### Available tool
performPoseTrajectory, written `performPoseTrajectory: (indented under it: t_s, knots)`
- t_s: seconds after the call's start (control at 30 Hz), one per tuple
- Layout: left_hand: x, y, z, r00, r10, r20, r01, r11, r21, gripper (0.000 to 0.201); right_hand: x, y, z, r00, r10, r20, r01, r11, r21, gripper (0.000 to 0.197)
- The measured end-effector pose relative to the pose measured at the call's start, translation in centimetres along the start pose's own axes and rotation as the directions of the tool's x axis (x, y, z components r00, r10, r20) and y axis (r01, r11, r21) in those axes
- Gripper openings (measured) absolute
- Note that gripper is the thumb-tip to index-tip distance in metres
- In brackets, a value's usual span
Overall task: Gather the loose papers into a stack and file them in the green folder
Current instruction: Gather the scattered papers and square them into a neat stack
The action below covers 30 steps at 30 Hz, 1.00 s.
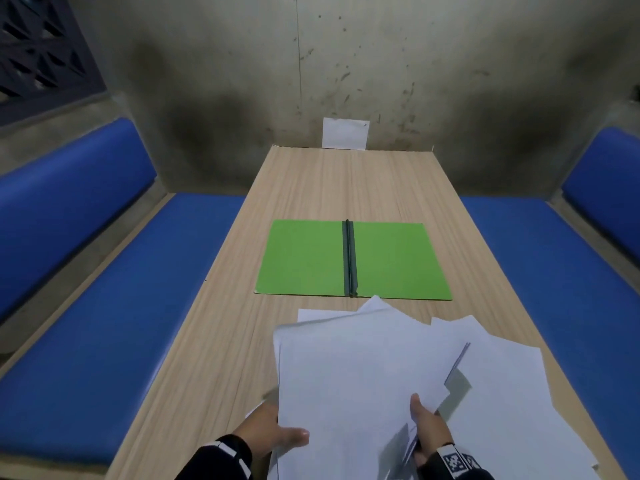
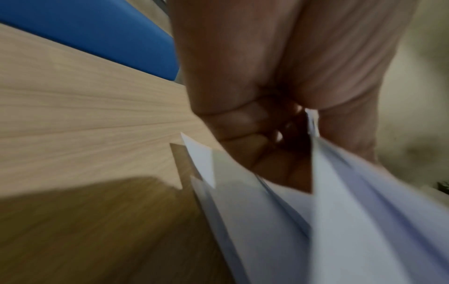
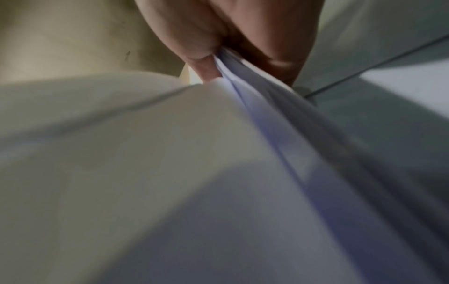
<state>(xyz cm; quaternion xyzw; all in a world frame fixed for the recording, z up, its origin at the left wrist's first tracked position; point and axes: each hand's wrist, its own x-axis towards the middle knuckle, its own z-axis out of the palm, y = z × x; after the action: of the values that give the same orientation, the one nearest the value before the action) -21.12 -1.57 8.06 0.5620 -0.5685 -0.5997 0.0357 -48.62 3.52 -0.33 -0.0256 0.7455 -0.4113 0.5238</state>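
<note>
The green folder (image 1: 353, 259) lies open and flat in the middle of the table, its dark spine clip running down the centre. In front of it, several white papers (image 1: 360, 375) are fanned unevenly and lifted off the table at the near edge. My left hand (image 1: 273, 431) grips their left edge, thumb on top. My right hand (image 1: 427, 427) pinches the right side of the sheets, thumb on top. More sheets (image 1: 512, 393) lie on the table to the right. The left wrist view shows fingers curled under the papers (image 2: 340, 221); the right wrist view shows the papers (image 3: 243, 92) pinched.
The wooden table (image 1: 311, 188) runs away from me to a stained wall. A white sheet (image 1: 345, 134) leans against that wall at the far end. Blue cushioned benches (image 1: 121, 306) flank the table on both sides.
</note>
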Motion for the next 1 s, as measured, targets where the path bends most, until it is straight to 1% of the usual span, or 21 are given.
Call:
performPoseTrajectory:
  t_s: [0.07, 0.13, 0.2, 0.23, 0.3, 0.37, 0.43, 0.47, 0.5, 0.53, 0.57, 0.63, 0.67, 0.7, 0.73, 0.77, 0.8, 0.83, 0.9, 0.93, 1.0]
  knots:
    - [0.0, -0.2, -0.4, 1.000, 0.004, -0.026, -0.006, 0.997, -0.074, 0.046, 1.7, 0.5, -0.4, 1.000, 0.010, 0.002, -0.010, 0.997, 0.075, 0.061]
    - [-0.3, -0.3, -0.9, 0.999, 0.014, -0.038, -0.019, 0.993, -0.121, 0.029, -1.7, -1.5, 0.0, 0.998, 0.010, 0.066, -0.018, 0.994, 0.112, 0.052]
    - [-0.4, -0.7, -1.2, 0.998, 0.022, -0.054, -0.030, 0.987, -0.155, 0.024, -2.8, -2.4, 0.0, 0.991, -0.031, 0.128, 0.008, 0.985, 0.172, 0.041]
    - [-0.6, -0.8, -1.4, 0.998, 0.027, -0.060, -0.037, 0.984, -0.175, 0.026, -2.6, -2.6, 0.0, 0.986, -0.055, 0.159, 0.023, 0.980, 0.197, 0.037]
    - [-0.6, -1.0, -1.7, 0.996, 0.038, -0.079, -0.055, 0.973, -0.224, 0.036, -2.6, -3.0, 0.2, 0.983, -0.085, 0.160, 0.047, 0.972, 0.230, 0.037]
    - [-0.9, -0.9, -2.0, 0.995, 0.052, -0.081, -0.073, 0.960, -0.270, 0.056, -2.9, -3.3, 0.3, 0.982, -0.103, 0.161, 0.050, 0.951, 0.305, 0.038]
    - [-1.5, -0.9, -2.6, 0.994, 0.073, -0.085, -0.096, 0.948, -0.303, 0.080, -3.1, -3.6, -0.1, 0.978, -0.106, 0.180, 0.029, 0.922, 0.386, 0.033]
    - [-1.9, -1.1, -3.1, 0.990, 0.081, -0.115, -0.114, 0.942, -0.316, 0.086, -3.0, -3.9, -0.7, 0.976, -0.101, 0.192, 0.011, 0.907, 0.421, 0.031]
    - [-2.4, -1.2, -3.7, 0.984, 0.082, -0.157, -0.128, 0.940, -0.317, 0.087, -3.0, -4.1, -1.4, 0.975, -0.098, 0.200, -0.001, 0.896, 0.445, 0.031]
    - [-3.0, -1.4, -4.5, 0.974, 0.081, -0.213, -0.146, 0.940, -0.308, 0.081, -3.0, -4.5, -2.2, 0.975, -0.099, 0.199, -0.003, 0.890, 0.456, 0.032]
    - [-3.3, -1.9, -5.6, 0.953, 0.084, -0.289, -0.169, 0.945, -0.280, 0.068, -2.9, -4.9, -3.1, 0.972, -0.107, 0.210, -0.002, 0.887, 0.462, 0.033]
    - [-4.2, -2.2, -7.8, 0.889, 0.104, -0.446, -0.197, 0.966, -0.167, 0.030, -2.9, -5.5, -4.6, 0.964, -0.136, 0.229, 0.016, 0.887, 0.462, 0.032]
    - [-5.0, -2.0, -9.1, 0.850, 0.127, -0.511, -0.209, 0.972, -0.106, 0.018, -2.9, -5.7, -5.2, 0.961, -0.154, 0.231, 0.034, 0.890, 0.454, 0.031]
    - [-5.4, -2.2, -10.5, 0.816, 0.143, -0.560, -0.216, 0.974, -0.065, 0.010, -2.7, -5.8, -5.7, 0.959, -0.172, 0.226, 0.055, 0.893, 0.446, 0.030]
    - [-5.9, -1.9, -11.5, 0.788, 0.159, -0.595, -0.224, 0.974, -0.037, 0.005, -2.9, -5.9, -6.1, 0.954, -0.197, 0.225, 0.080, 0.895, 0.440, 0.028]
    - [-6.5, -1.5, -12.5, 0.769, 0.192, -0.609, -0.251, 0.968, -0.011, 0.003, -3.2, -6.1, -6.2, 0.948, -0.226, 0.226, 0.109, 0.893, 0.438, 0.027]
    - [-7.1, -0.7, -13.4, 0.761, 0.215, -0.612, -0.282, 0.959, -0.014, 0.002, -3.4, -6.2, -6.3, 0.941, -0.257, 0.221, 0.143, 0.892, 0.428, 0.027]
    - [-7.5, 0.1, -14.2, 0.773, 0.243, -0.586, -0.332, 0.942, -0.048, 0.006, -3.6, -6.4, -6.3, 0.933, -0.285, 0.218, 0.175, 0.893, 0.415, 0.026]
    - [-8.5, 1.8, -15.5, 0.779, 0.330, -0.534, -0.425, 0.903, -0.061, 0.031, -4.7, -6.8, -5.8, 0.918, -0.330, 0.220, 0.237, 0.901, 0.364, 0.027]
    - [-9.1, 3.3, -15.7, 0.774, 0.358, -0.522, -0.453, 0.889, -0.063, 0.035, -5.1, -7.0, -5.4, 0.910, -0.350, 0.223, 0.265, 0.903, 0.338, 0.029]
    - [-9.6, 5.7, -15.5, 0.766, 0.412, -0.493, -0.541, 0.827, -0.150, 0.015, -6.2, -7.4, -4.6, 0.895, -0.380, 0.232, 0.298, 0.899, 0.322, 0.032]
